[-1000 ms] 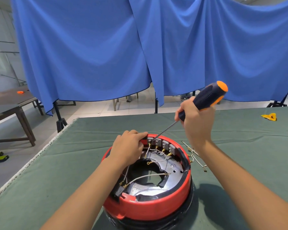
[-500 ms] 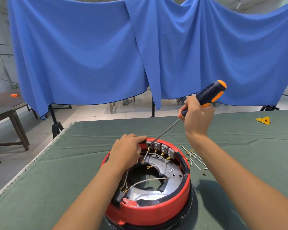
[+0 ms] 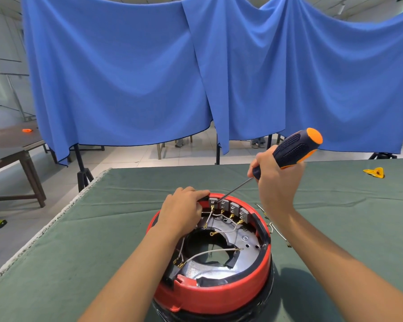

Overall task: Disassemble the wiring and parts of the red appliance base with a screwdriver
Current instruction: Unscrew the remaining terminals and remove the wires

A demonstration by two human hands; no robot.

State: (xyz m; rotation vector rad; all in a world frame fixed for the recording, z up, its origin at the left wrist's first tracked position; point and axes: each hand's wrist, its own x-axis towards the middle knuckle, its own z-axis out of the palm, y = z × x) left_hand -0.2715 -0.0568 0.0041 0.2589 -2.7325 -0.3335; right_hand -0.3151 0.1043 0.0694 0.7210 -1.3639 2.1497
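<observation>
Head view: your left hand (image 3: 182, 209) curls over the far-left rim of the red appliance base (image 3: 219, 296), which sits mid-table on the green cloth (image 3: 79, 240), and grips it steady; your right hand (image 3: 276, 180) is clenched round the screwdriver (image 3: 289, 151), tip on the leftmost grey terminal block (image 3: 213, 202). You're likely mid-way loosening that terminal screw; next, keep the tip seated and turn, then free its wire (image 3: 209, 214). Versus a second ago, the hands hold the same posts, the handle tilted slightly differently.
</observation>
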